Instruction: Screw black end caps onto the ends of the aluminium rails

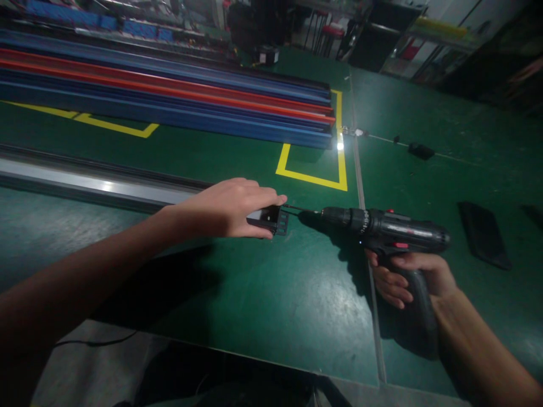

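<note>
A long grey and black metal profile (106, 181) lies on the green table from the left edge towards the middle. My left hand (231, 209) grips its right end, thumb and fingers on either side of a black slotted end piece (281, 223). My right hand (403, 277) is wrapped round the handle of a black cordless drill (403, 233), which points left. Its long thin bit (303, 210) reaches to the upper corner of the end piece; whether the tip touches a screw is too small to tell.
Blue profiles (254, 128) and red profiles (169, 87) lie behind, beside yellow tape (311, 180) on the green table (275, 305). A dark flat object (483, 234) lies right of the drill. A small black item (421, 150) sits farther back on a thin line.
</note>
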Action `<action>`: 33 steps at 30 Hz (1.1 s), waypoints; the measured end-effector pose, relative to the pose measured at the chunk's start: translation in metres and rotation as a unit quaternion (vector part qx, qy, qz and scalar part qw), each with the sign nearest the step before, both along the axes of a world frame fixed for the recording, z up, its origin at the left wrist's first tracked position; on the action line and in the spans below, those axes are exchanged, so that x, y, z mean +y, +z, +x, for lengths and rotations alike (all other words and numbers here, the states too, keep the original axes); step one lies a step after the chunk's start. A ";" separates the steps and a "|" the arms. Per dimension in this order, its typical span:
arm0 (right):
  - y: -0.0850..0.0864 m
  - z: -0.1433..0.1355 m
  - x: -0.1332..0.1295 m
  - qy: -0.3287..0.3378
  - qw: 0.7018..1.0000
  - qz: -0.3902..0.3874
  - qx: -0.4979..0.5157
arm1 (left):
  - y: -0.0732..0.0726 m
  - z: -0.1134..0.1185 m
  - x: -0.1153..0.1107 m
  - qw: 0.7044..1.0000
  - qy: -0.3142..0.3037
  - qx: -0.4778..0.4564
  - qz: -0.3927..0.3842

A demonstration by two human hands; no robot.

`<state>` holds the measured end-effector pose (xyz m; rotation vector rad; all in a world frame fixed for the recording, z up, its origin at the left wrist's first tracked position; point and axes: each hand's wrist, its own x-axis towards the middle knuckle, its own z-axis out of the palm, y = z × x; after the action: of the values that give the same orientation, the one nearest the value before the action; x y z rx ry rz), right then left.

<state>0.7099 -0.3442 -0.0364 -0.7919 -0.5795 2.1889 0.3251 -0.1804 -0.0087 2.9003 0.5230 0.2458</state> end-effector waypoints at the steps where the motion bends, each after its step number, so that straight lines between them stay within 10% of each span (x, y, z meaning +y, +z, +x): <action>1: 0.000 0.000 0.000 0.001 1.000 0.000 0.001 | 0.000 0.000 0.000 1.000 0.001 0.001 0.000; 33: 0.001 0.000 -0.001 -0.001 1.000 -0.007 -0.021 | 0.002 0.000 -0.002 1.000 0.006 0.010 0.004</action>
<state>0.7098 -0.3452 -0.0353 -0.8481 -0.5857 2.1812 0.3254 -0.1821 -0.0063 2.9104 0.5428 0.2207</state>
